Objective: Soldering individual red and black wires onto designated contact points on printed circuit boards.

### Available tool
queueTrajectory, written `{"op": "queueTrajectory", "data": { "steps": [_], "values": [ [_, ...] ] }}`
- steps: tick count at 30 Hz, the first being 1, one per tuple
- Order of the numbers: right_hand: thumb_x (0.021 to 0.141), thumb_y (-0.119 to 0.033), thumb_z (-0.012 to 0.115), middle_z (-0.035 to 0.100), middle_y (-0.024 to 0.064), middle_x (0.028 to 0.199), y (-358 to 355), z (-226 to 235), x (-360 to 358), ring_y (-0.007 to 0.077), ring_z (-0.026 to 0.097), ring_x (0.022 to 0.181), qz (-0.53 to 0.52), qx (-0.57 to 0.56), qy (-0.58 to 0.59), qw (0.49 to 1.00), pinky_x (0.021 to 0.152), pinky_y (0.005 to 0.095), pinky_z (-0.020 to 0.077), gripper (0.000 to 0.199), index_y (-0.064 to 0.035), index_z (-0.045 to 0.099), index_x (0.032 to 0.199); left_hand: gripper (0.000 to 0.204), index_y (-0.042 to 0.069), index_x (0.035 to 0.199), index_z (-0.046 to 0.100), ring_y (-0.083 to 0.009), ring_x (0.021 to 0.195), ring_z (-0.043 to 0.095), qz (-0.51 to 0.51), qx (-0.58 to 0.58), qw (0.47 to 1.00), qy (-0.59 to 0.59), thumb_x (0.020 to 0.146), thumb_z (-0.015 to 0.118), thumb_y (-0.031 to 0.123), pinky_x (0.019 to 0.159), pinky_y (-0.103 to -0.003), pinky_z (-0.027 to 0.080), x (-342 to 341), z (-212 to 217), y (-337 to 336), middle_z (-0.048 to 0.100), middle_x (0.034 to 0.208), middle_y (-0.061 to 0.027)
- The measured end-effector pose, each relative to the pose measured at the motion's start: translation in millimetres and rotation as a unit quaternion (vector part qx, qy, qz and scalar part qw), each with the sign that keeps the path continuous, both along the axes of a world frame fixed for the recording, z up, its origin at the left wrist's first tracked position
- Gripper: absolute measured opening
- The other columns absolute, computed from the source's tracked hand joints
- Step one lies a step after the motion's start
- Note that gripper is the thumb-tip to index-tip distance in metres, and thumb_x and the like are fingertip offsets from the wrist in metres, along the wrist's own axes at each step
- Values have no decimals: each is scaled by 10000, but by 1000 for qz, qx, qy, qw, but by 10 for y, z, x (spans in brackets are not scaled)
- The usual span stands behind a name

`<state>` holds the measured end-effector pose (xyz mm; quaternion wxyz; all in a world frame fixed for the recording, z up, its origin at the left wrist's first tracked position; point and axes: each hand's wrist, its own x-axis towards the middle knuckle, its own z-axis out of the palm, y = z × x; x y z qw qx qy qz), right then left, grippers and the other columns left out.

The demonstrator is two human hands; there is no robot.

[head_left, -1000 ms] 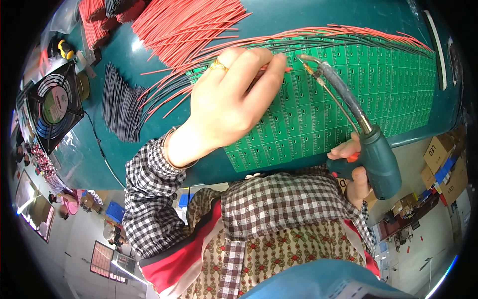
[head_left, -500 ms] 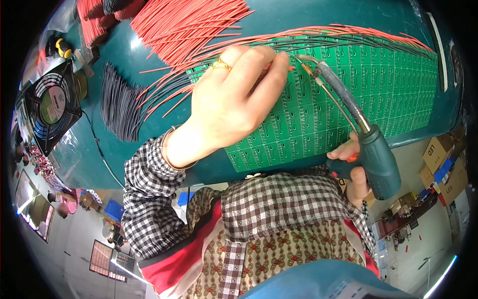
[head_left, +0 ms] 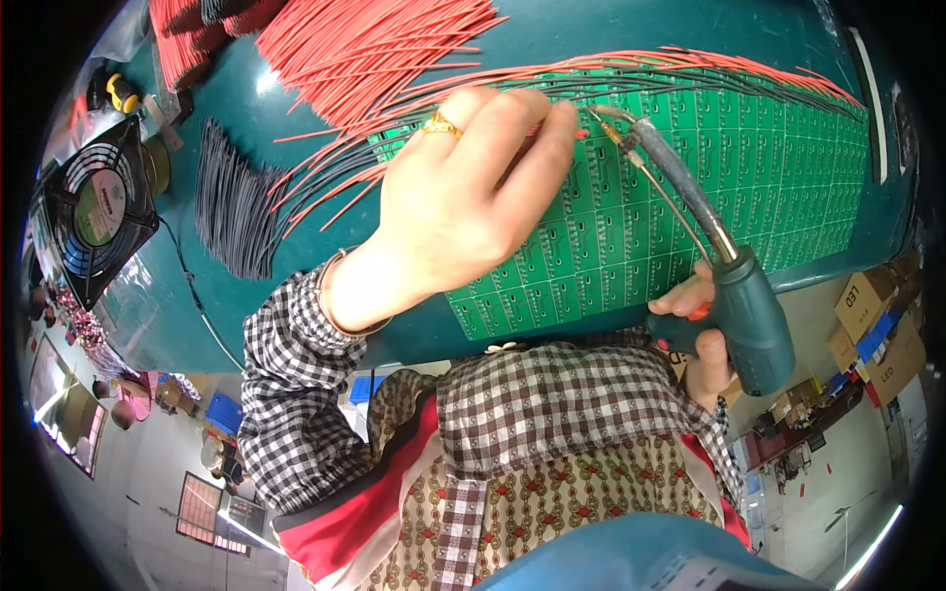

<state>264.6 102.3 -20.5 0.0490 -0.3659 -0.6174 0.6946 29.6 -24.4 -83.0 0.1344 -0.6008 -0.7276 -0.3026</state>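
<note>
A big green sheet of little boards (head_left: pixel 621 217) lies flat on the green worktop (head_left: pixel 611 30), right in front of the person. A long row of red and black wires (head_left: pixel 690 77) lies along its far edge. The left hand (head_left: pixel 448 202) is over the left part of the sheet, its fingers bent and pinching a red wire (head_left: pixel 582 133). The right hand (head_left: pixel 708 372) has its fingers curled around the dark green soldering gun (head_left: pixel 754 325). The gun's thin tip (head_left: pixel 601 111) is just beside the left fingertips; I cannot tell if it touches a board. Farther out, to the left, are a fat pile of red wires (head_left: pixel 370 59), a pile of black wires (head_left: pixel 236 207) and a black fan (head_left: pixel 101 209).
</note>
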Motion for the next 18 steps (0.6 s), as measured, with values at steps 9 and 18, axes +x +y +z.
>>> {"op": "queueTrajectory", "data": {
  "steps": [9,18],
  "values": [
    [837,-449,645,577,115,896,3,0,2,242,609,802,6,6,-6,1000,718,375,537,765,142,376,1242,282,24,910,646,-167,694,548,14,-21,1000,-5,630,651,52,548,-241,467,32,35,6,550,855,-53],
    [833,-449,650,579,112,885,10,6,-4,244,615,797,1,10,-11,1000,722,372,534,777,149,367,1242,358,22,946,681,-169,685,560,12,-1,1000,-29,592,672,-24,538,-256,447,40,3,11,586,853,-43]
  ]
}}
